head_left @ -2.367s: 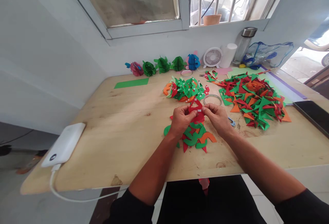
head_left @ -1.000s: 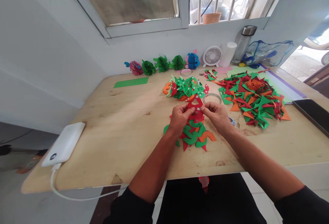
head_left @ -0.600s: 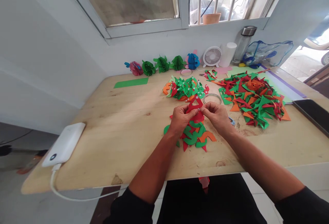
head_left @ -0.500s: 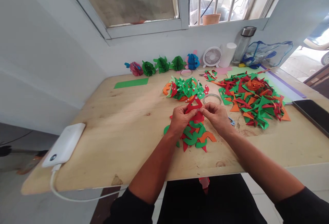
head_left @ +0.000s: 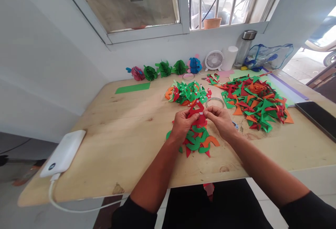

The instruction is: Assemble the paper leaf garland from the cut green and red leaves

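Note:
My left hand (head_left: pixel 183 124) pinches a red paper cut-out (head_left: pixel 193 110) with an angular opening near its top. A small white square (head_left: pixel 201 113) sits on the cut-out, close to the fingertips. Just right of that square, my right hand (head_left: pixel 219 118) has thumb and forefinger closed together at the paper's edge; what is between them is too small to make out. Below both hands lies a loose heap of curved green, red and orange paper cut-outs (head_left: pixel 194 141). Beyond them is a pile of mostly green pieces bearing small white squares (head_left: pixel 187 91).
A large heap of paper scraps (head_left: pixel 258 99) spreads at right, near a black phone (head_left: pixel 317 118). A tape roll (head_left: pixel 214 102) lies beyond my right hand. Folded paper figures (head_left: pixel 164 69), a fan (head_left: pixel 214 61) and a bottle (head_left: pixel 244 48) line the wall. A power bank (head_left: pixel 63 153) sits left.
My right fingertips have shifted slightly to the right off the red cut-out, so its white square shows more fully. The left hand keeps its hold. The camera view has shifted a little.

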`<state>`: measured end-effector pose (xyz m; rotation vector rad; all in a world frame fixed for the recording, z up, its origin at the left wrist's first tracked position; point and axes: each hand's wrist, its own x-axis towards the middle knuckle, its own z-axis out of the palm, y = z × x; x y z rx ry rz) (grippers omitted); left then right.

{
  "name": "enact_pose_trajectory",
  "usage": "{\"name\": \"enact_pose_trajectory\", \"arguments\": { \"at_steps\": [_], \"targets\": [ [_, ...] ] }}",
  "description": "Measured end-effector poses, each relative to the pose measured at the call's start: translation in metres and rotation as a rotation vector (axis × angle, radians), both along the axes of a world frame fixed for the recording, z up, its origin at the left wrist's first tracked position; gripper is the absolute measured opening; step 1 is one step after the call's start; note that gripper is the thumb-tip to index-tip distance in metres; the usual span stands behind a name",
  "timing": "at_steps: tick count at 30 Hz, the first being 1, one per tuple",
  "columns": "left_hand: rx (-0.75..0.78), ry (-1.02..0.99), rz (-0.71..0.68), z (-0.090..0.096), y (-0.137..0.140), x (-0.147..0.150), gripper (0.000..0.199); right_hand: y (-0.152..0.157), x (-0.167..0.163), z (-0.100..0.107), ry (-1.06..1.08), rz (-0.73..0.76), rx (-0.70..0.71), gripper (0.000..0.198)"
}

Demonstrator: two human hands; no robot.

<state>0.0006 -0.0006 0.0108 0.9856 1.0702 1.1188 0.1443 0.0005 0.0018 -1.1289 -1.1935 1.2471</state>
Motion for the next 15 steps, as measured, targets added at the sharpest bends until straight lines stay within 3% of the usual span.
{"name": "enact_pose_trajectory", "arguments": {
  "at_steps": [15],
  "targets": [
    [0.093,0.083,0.012,-0.0003,0.0,0.0018,0.02,0.0017,-0.0007,-0.0019,-0.089,-0.028,0.02,0.013]
  ]
}}
